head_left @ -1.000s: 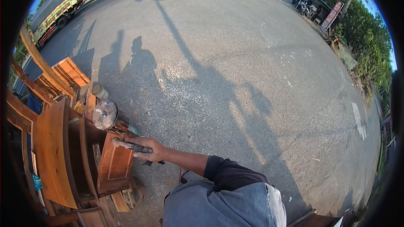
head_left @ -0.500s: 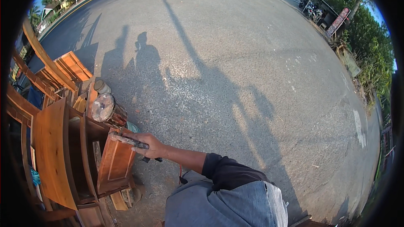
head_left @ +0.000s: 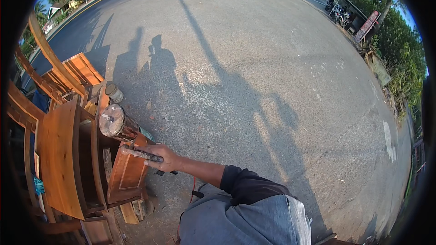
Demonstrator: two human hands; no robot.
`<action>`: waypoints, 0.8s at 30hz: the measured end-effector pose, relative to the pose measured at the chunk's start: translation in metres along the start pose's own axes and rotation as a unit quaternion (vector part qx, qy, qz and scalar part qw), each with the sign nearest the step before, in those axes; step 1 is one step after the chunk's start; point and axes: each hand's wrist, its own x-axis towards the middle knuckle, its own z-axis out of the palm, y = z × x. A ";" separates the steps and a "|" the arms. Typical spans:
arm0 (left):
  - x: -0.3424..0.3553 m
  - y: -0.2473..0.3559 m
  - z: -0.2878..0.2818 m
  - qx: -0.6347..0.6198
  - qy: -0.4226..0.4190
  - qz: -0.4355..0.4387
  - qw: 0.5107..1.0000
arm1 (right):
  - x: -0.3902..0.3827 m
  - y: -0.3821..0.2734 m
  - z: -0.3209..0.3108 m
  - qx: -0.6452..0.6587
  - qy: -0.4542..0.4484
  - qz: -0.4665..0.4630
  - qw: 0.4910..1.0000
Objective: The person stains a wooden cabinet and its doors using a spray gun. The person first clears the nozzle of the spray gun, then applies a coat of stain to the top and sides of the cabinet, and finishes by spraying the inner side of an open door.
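Observation:
My right hand reaches across to the left, closed round the dark handle of a paint-stained spray gun. A round, spattered cup sits on the gun's far side, partly over the furniture. Below and left of the hand is a reddish-brown wooden panel with a raised rectangular border, leaning against a wooden piece with a curved board. The fingertips overlap the panel's top edge; I cannot tell if they touch it. My left hand is not in view.
Beyond the cup stands a small lidded jar. Slatted wooden furniture stacks up at the left. A thin red hose hangs near my clothing. Grey pavement with long shadows stretches to a road; motorcycles stand far right.
The spray gun's cup has come slightly nearer, so the small jar now stands clear of it. The whole view has shifted a little; my right hand keeps its grip.

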 end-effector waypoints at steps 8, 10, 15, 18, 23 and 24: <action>-0.008 -0.027 0.005 -0.007 0.016 -0.020 1.000 | -0.005 0.007 0.000 -0.002 0.008 0.006 1.000; -0.018 -0.033 0.013 -0.018 0.020 -0.032 0.999 | 0.002 0.010 0.003 0.012 -0.008 0.015 1.000; -0.072 -0.069 0.033 -0.028 0.064 -0.038 0.997 | 0.023 0.013 0.002 0.003 0.039 0.054 0.998; -0.095 -0.039 0.000 -0.071 0.104 -0.061 0.990 | 0.036 0.027 0.001 0.059 0.087 0.091 0.990; -0.122 -0.049 0.007 -0.090 0.135 -0.050 0.986 | 0.068 0.044 0.020 0.065 0.089 0.038 0.993; -0.136 -0.054 0.010 -0.060 0.147 -0.077 0.984 | 0.070 0.042 0.026 0.083 0.100 0.054 0.990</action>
